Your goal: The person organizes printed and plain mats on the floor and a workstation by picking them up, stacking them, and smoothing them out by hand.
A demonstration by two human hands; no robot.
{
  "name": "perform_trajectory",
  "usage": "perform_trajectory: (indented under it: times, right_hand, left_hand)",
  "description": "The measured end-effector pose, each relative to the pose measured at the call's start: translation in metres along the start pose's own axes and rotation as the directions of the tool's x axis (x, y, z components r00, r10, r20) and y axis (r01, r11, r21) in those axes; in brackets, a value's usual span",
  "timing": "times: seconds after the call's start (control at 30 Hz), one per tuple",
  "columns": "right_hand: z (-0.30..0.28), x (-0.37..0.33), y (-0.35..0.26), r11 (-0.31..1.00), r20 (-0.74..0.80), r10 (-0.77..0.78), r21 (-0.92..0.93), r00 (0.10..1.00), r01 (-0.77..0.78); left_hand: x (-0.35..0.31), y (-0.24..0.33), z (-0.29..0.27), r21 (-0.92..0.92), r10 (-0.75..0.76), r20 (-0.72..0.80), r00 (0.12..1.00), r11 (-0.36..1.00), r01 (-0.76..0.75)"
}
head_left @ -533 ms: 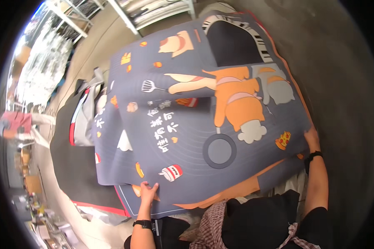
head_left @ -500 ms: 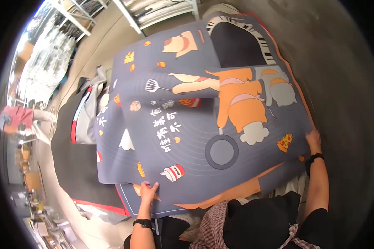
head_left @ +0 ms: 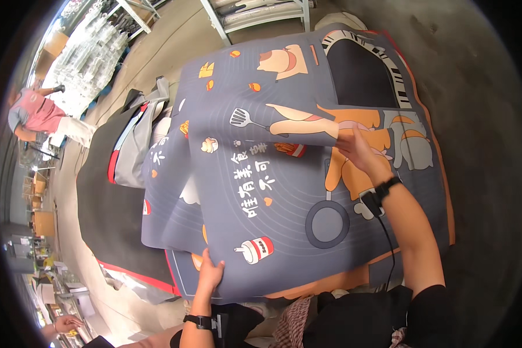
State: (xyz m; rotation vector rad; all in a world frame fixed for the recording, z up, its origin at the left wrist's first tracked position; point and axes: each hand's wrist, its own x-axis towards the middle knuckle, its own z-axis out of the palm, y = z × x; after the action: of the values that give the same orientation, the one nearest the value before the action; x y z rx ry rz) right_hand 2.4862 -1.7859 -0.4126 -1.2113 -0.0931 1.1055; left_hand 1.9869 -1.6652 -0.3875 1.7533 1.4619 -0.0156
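Observation:
A large grey-blue printed mat (head_left: 284, 243) with cartoon food and animals lies spread before me, over more mats. My left hand (head_left: 210, 271) grips its near left edge, thumb on top and fingers partly hidden. Over the middle of the mat, my right hand (head_left: 356, 152) is closed on a raised fold beside the orange cartoon animal; its fingertips are partly out of sight. Beneath the left side lies another similar printed mat (head_left: 162, 226). Both wrists wear black bands.
A dark mat with a red border (head_left: 122, 232) lies to the left, with a grey folded piece (head_left: 136, 145) on it. White shelving (head_left: 261, 17) stands at the back. A person in a red top (head_left: 40, 113) is at far left. Another person's hand (head_left: 68, 325) shows at lower left.
My right hand has left the mat's right edge and moved left and inward to the fold. My left hand still holds the near edge, slightly lifted. Another person's hand has appeared at lower left.

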Motion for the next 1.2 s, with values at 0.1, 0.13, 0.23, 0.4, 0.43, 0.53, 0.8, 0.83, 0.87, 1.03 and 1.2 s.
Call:
perform_trajectory:
  times: [0.1,0.13,0.23,0.4,0.43,0.53,0.8,0.83,0.87,1.03,1.2]
  right_hand:
    - [0.032,0.041,-0.003,0.992,-0.125,0.010,0.129,0.992,0.006]
    - [0.036,0.050,-0.005,0.985,-0.216,-0.036,0.156,0.976,0.070]
    - [0.033,0.056,-0.006,0.995,-0.188,-0.071,-0.081,0.980,0.057]
    - [-0.001,0.011,0.030,0.918,0.134,0.387,-0.146,0.912,-0.368]
    - [-0.007,0.004,0.038,0.900,0.240,0.434,-0.153,0.868,-0.408]
    - [-0.012,-0.007,0.060,0.897,0.254,0.442,-0.109,0.860,-0.429]
    - [0.006,0.003,0.031,0.858,0.164,0.110,0.482,0.980,-0.177]
    - [0.007,0.005,0.028,0.840,0.155,0.105,0.515,0.982,-0.171]
    - [0.009,0.008,0.028,0.820,0.115,0.151,0.539,0.982,-0.190]
    - [0.014,0.019,0.040,0.926,0.142,0.052,0.364,0.988,-0.101]
    - [0.039,-0.020,0.049,0.951,0.334,-0.224,-0.129,0.916,0.280]
  left_hand:
    - [0.002,-0.004,-0.001,0.016,-0.089,0.046,0.995,0.996,0.089]
    - [0.002,-0.004,-0.003,0.025,-0.085,0.028,0.996,0.996,0.084]
    - [-0.002,0.002,-0.015,-0.062,-0.019,0.151,0.988,0.998,0.028]
    - [-0.025,0.015,-0.028,0.345,-0.374,0.545,0.750,0.916,0.207]
    - [-0.027,0.016,-0.027,0.348,-0.359,0.522,0.773,0.918,0.192]
    - [-0.027,0.015,-0.019,0.355,-0.417,0.461,0.784,0.896,0.268]
    - [-0.017,0.011,-0.009,0.366,-0.405,0.450,0.796,0.897,0.249]
    - [-0.016,0.010,-0.008,0.398,-0.427,0.427,0.797,0.880,0.258]
    - [-0.015,0.008,-0.006,0.392,-0.417,0.435,0.798,0.886,0.249]
    - [-0.010,-0.004,0.001,0.375,-0.418,0.409,0.812,0.887,0.268]
    - [-0.009,-0.003,0.004,0.735,-0.309,0.112,0.945,0.665,0.130]
